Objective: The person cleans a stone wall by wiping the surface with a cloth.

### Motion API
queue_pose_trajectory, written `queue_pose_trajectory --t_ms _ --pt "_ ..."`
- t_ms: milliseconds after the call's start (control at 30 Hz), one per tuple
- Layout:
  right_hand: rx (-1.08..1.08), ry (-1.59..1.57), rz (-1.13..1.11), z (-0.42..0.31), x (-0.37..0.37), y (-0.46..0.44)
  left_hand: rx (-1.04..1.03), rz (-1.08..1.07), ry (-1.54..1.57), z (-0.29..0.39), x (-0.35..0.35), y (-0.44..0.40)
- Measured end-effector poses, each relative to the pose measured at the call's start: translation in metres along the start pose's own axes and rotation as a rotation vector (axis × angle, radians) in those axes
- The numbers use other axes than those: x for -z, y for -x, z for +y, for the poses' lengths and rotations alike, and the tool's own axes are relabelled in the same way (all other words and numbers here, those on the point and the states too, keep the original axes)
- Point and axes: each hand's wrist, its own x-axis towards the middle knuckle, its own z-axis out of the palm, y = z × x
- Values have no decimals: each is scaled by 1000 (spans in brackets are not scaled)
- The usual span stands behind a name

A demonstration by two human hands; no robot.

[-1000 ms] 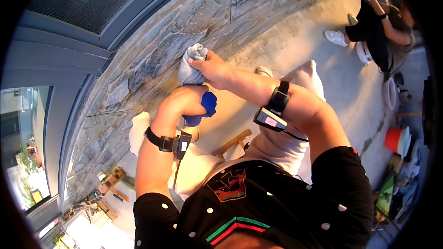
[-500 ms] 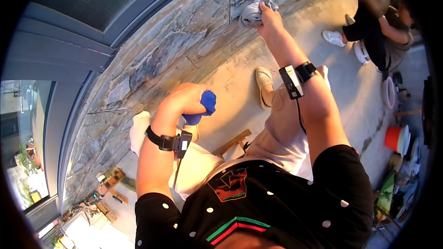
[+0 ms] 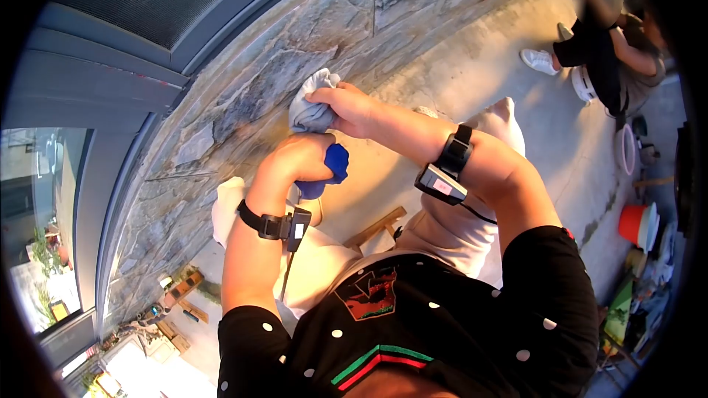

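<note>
In my right hand (image 3: pixel 348 109) is a bunched grey cloth (image 3: pixel 311 107), with the thumb pressed over it and the other fingers mostly hidden. The cloth is in front of the stone wall (image 3: pixel 280 77); whether it touches the stone I cannot tell. Just below it is my left hand (image 3: pixel 299 156), bent at the wrist and closed on a crumpled blue cloth (image 3: pixel 336 163). That cloth sticks out beside the palm and hangs underneath. My left fingers are largely out of sight.
Between my knees is a low wooden stool (image 3: pixel 376 227) on the concrete floor (image 3: pixel 472 51). A grey window frame (image 3: pixel 96 59) tops the wall. At upper right sits another person (image 3: pixel 619 51) near a white bucket (image 3: pixel 582 85). An orange bucket (image 3: pixel 632 222) stands at far right.
My right hand has swung left and towards me along the wall with the grey cloth, stopping close above my left hand. The left hand and blue cloth have barely moved.
</note>
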Motion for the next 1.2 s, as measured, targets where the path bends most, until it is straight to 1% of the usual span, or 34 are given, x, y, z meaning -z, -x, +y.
queue_pose_trajectory --t_ms 33,67,133,200,267,333,367,433,467,533,567,600,633,667,700,733,767,800,833,867,933,1000,1033,1100,1133,1200 --pt "-31 -8 -97 -8 -3 8 -4 17 -14 -2 -1 0" --pt "-35 -3 -102 -14 -3 13 1 23 -10 -3 -1 1" --pt "255 25 -132 -27 4 22 20 -22 -33 -2 2 4" --pt "541 153 -37 -56 20 24 6 2 -4 -2 3 10" --pt "930 220 151 -90 32 29 -8 24 24 0 4 15" --pt "1170 433 341 -127 55 27 -13 -7 21 2 5 16" --pt "1172 435 334 -133 55 30 -10 0 23 4 7 17" --pt "1302 445 405 -142 50 32 -20 -46 -15 7 9 18" --pt "1304 447 398 -140 46 29 -17 -40 -14 7 8 18" --pt "1464 712 560 -127 37 22 -80 33 -58 6 4 18" --pt "1419 613 491 -120 33 18 -78 38 -54 6 4 17" --pt "1419 617 485 -114 23 21 -71 -17 -29 7 5 15" --pt "1525 768 531 -107 11 26 -65 -71 -5 9 7 14" --pt "1628 920 577 -99 -1 26 -63 -65 -3 8 6 14" --pt "1710 961 539 -94 -9 24 -38 -53 -8 9 5 16" --pt "1712 958 533 -88 -18 25 -13 -41 -13 10 3 17" --pt "1739 1004 443 -81 -29 27 -8 -38 -12 13 4 17" --pt "1763 1047 354 -73 -39 28 9 -88 38 17 5 18" --pt "1795 1072 311 -64 -50 27 26 -138 87 18 6 18" --pt "1827 1097 268 -55 -61 27 30 -137 87 16 2 17" --pt "1789 1110 157 -34 -76 26 -49 -45 73 8 -9 10" --pt "1906 1208 86 -21 -88 22 -105 39 52 -3 -19 0" --pt "1906 1202 84 -13 -92 20 -117 71 44 -6 -22 -4" --pt "1976 1415 -8 2 -95 16 -117 89 34 -12 -27 -8" --pt "1976 1410 -5 5 -94 14 -113 98 28 -14 -28 -9" --pt "2008 1584 -159 6 -91 12 -104 98 20 -16 -29 -12"
